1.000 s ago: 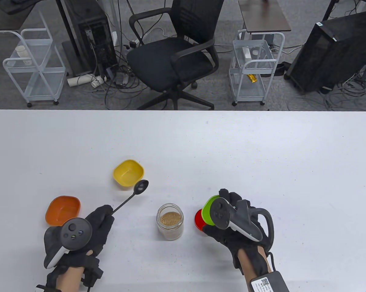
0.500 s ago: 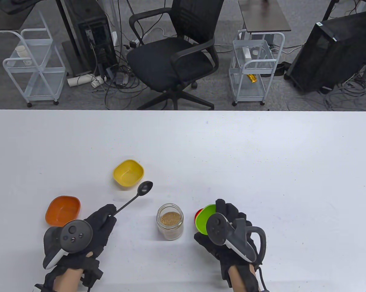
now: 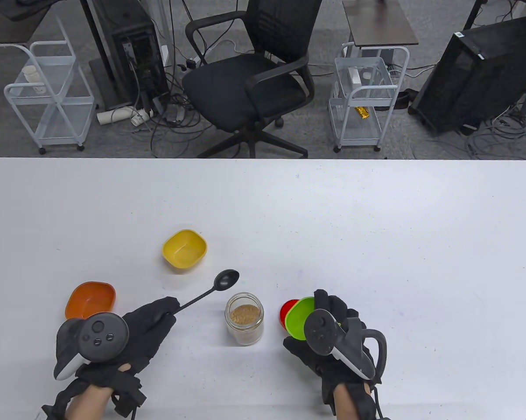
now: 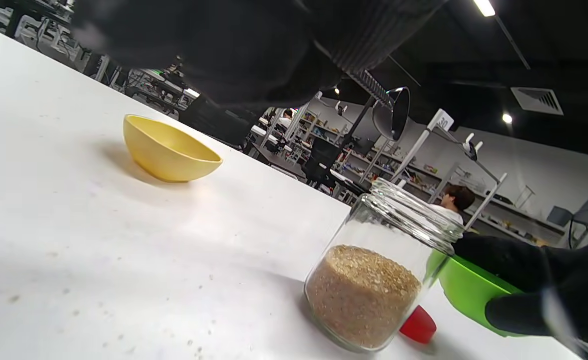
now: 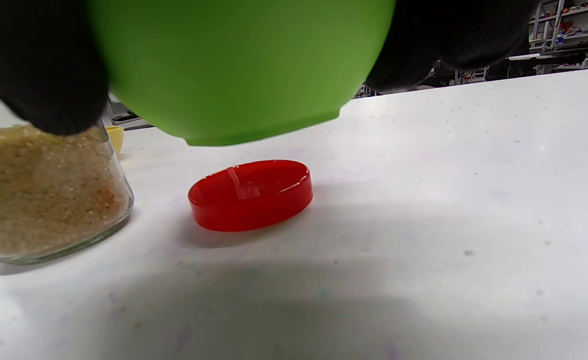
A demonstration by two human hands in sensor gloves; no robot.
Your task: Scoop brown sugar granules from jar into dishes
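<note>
Table view shows the left hand (image 3: pixel 147 321) pinching the spoon (image 3: pixel 210 291) by its handle end, bowl angled up-right just above the open jar (image 3: pixel 244 318) at lower centre, while the right hand (image 3: pixel 333 345) grips the green dish (image 3: pixel 299 317) beside it.

bright overhead light | soft shadows | wrist views blurred near lens
</note>
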